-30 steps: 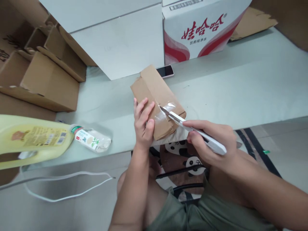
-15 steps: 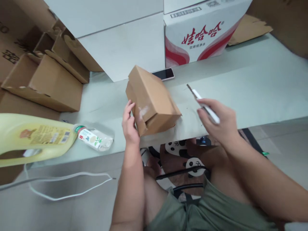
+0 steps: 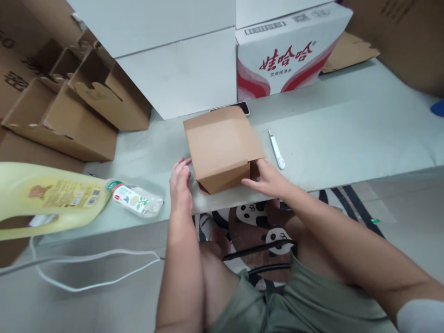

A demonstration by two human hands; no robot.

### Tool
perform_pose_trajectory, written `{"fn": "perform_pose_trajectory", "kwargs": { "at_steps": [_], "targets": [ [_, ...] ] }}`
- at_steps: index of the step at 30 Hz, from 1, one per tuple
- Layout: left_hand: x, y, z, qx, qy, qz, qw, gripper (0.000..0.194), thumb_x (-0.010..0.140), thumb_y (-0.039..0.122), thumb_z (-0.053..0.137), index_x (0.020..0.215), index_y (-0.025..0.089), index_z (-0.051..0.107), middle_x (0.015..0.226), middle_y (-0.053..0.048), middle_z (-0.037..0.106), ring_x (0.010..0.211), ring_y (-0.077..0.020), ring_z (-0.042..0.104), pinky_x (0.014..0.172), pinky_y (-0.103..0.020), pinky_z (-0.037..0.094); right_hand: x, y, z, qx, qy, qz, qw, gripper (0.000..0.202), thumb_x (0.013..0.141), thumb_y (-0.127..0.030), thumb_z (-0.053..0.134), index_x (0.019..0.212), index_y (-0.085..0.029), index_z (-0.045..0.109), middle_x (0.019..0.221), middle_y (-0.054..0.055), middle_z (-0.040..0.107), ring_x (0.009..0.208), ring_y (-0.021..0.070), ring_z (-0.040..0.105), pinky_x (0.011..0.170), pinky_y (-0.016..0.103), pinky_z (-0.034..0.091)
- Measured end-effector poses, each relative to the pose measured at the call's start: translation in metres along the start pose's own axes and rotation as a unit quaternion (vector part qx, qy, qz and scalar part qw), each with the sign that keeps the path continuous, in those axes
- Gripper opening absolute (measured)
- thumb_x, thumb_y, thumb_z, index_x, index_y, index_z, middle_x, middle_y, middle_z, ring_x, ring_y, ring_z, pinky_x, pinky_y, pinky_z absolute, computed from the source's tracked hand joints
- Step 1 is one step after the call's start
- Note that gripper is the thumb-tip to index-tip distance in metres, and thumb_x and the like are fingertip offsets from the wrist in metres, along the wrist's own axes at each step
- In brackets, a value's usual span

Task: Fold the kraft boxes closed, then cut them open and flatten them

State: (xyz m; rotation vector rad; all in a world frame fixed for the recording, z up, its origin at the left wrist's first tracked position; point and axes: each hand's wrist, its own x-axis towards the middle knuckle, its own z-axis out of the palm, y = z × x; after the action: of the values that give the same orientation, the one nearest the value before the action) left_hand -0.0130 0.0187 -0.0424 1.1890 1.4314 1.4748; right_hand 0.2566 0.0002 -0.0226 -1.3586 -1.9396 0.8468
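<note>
A small brown cardboard box [image 3: 220, 143] lies near the table's front edge, its broad flat panel facing up. My left hand [image 3: 181, 187] is at the box's left side, fingers bent and fingertips against it. On the right, my right hand [image 3: 265, 178] grips the box's near right corner; its thumb shows in front, and the other fingers are partly hidden under the panel's edge. A white utility knife [image 3: 276, 149] rests on the table just right of the box. Behind the box, a phone [image 3: 244, 108] is mostly covered from view.
White cartons [image 3: 180, 74] and a red-and-white carton [image 3: 277, 64] line the back. Open cardboard boxes [image 3: 83, 125] stand at left. A clear bottle [image 3: 137, 199] and a large yellow jug [image 3: 52, 199] lie at the front left. A white cable [image 3: 100, 253] hangs below.
My right hand has put the utility knife down on the table and moved left to the box. The box has gone from tilted to lying level, turned between my hands.
</note>
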Motion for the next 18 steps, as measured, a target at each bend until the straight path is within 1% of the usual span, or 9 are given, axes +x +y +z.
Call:
{"fn": "perform_pose_trajectory", "kwargs": {
  "at_steps": [1, 3, 5, 7, 9, 11, 14, 16, 18],
  "targets": [
    [-0.001, 0.002, 0.001, -0.017, -0.004, -0.016, 1.0, 0.048, 0.081, 0.061, 0.065, 0.108, 0.022, 0.07, 0.127, -0.01, 0.068, 0.123, -0.0254, 0.063, 0.094, -0.034, 0.053, 0.003, 0.0, 0.003, 0.035, 0.009, 0.005, 0.999, 0.063, 0.08, -0.043, 0.066, 0.134, -0.013, 0.054, 0.134, 0.023, 0.063, 0.128, 0.0375, 0.058, 0.106, 0.057, 0.049],
    [-0.003, 0.007, 0.005, -0.072, 0.013, -0.086, 0.994, 0.049, 0.077, 0.061, 0.069, 0.108, 0.023, 0.069, 0.117, -0.008, 0.072, 0.114, -0.0247, 0.067, 0.089, -0.033, 0.054, 0.006, 0.002, 0.007, 0.102, 0.017, 0.018, 0.994, 0.055, 0.079, -0.045, 0.068, 0.124, -0.015, 0.058, 0.125, 0.02, 0.068, 0.119, 0.035, 0.064, 0.101, 0.054, 0.053],
    [-0.005, 0.011, 0.009, -0.111, 0.017, -0.14, 0.984, 0.053, 0.078, 0.065, 0.066, 0.109, 0.022, 0.068, 0.112, -0.008, 0.074, 0.109, -0.025, 0.069, 0.086, -0.033, 0.054, 0.004, 0.005, 0.008, 0.16, 0.043, 0.026, 0.986, 0.053, 0.079, -0.052, 0.068, 0.119, -0.018, 0.059, 0.121, 0.018, 0.071, 0.113, 0.0328, 0.067, 0.097, 0.051, 0.055],
    [-0.006, 0.013, 0.012, -0.13, -0.004, -0.176, 0.976, 0.058, 0.08, 0.07, 0.059, 0.11, 0.021, 0.069, 0.113, -0.01, 0.074, 0.111, -0.0269, 0.069, 0.088, -0.036, 0.054, 0.001, 0.006, 0.009, 0.203, 0.081, 0.029, 0.975, 0.054, 0.08, -0.061, 0.065, 0.114, -0.019, 0.061, 0.118, 0.016, 0.072, 0.112, 0.0319, 0.069, 0.095, 0.049, 0.057],
    [-0.007, 0.014, 0.014, -0.12, -0.03, -0.186, 0.975, 0.062, 0.083, 0.073, 0.053, 0.111, 0.02, 0.07, 0.12, -0.012, 0.073, 0.119, -0.029, 0.066, 0.094, -0.039, 0.053, -0.001, 0.007, 0.01, 0.236, 0.119, 0.051, 0.963, 0.05, 0.081, -0.065, 0.061, 0.106, -0.021, 0.064, 0.11, 0.013, 0.075, 0.111, 0.0312, 0.07, 0.094, 0.047, 0.057],
    [-0.008, 0.014, 0.014, -0.091, -0.036, -0.177, 0.979, 0.063, 0.085, 0.072, 0.05, 0.112, 0.019, 0.071, 0.13, -0.012, 0.07, 0.131, -0.0297, 0.059, 0.102, -0.04, 0.05, -0.002, 0.007, 0.013, 0.276, 0.158, 0.09, 0.944, 0.044, 0.083, -0.063, 0.06, 0.098, -0.022, 0.066, 0.099, 0.01, 0.077, 0.109, 0.0305, 0.071, 0.092, 0.046, 0.058],
    [-0.01, 0.017, 0.013, -0.053, -0.05, -0.181, 0.981, 0.065, 0.089, 0.072, 0.044, 0.116, 0.021, 0.073, 0.141, -0.01, 0.065, 0.143, -0.0302, 0.049, 0.112, -0.043, 0.042, -0.001, 0.005, 0.015, 0.378, 0.224, 0.094, 0.893, 0.035, 0.078, -0.056, 0.068, 0.093, -0.025, 0.069, 0.097, 0.007, 0.077, 0.112, 0.0303, 0.07, 0.095, 0.044, 0.056],
    [-0.011, 0.019, 0.012, -0.046, -0.084, -0.179, 0.979, 0.068, 0.092, 0.072, 0.036, 0.122, 0.023, 0.071, 0.146, -0.008, 0.062, 0.147, -0.0306, 0.044, 0.115, -0.045, 0.038, 0.001, 0.003, 0.014, 0.447, 0.233, 0.073, 0.861, 0.033, 0.073, -0.053, 0.074, 0.092, -0.026, 0.07, 0.101, 0.005, 0.078, 0.118, 0.0305, 0.068, 0.1, 0.044, 0.055],
    [-0.011, 0.02, 0.011, -0.044, -0.109, -0.161, 0.98, 0.07, 0.094, 0.072, 0.029, 0.127, 0.025, 0.07, 0.149, -0.007, 0.059, 0.149, -0.0311, 0.04, 0.115, -0.047, 0.038, 0.002, -0.001, 0.009, 0.497, 0.219, 0.067, 0.837, 0.035, 0.071, -0.051, 0.078, 0.095, -0.027, 0.071, 0.107, 0.004, 0.078, 0.123, 0.0304, 0.066, 0.103, 0.044, 0.054]
  ]
}}
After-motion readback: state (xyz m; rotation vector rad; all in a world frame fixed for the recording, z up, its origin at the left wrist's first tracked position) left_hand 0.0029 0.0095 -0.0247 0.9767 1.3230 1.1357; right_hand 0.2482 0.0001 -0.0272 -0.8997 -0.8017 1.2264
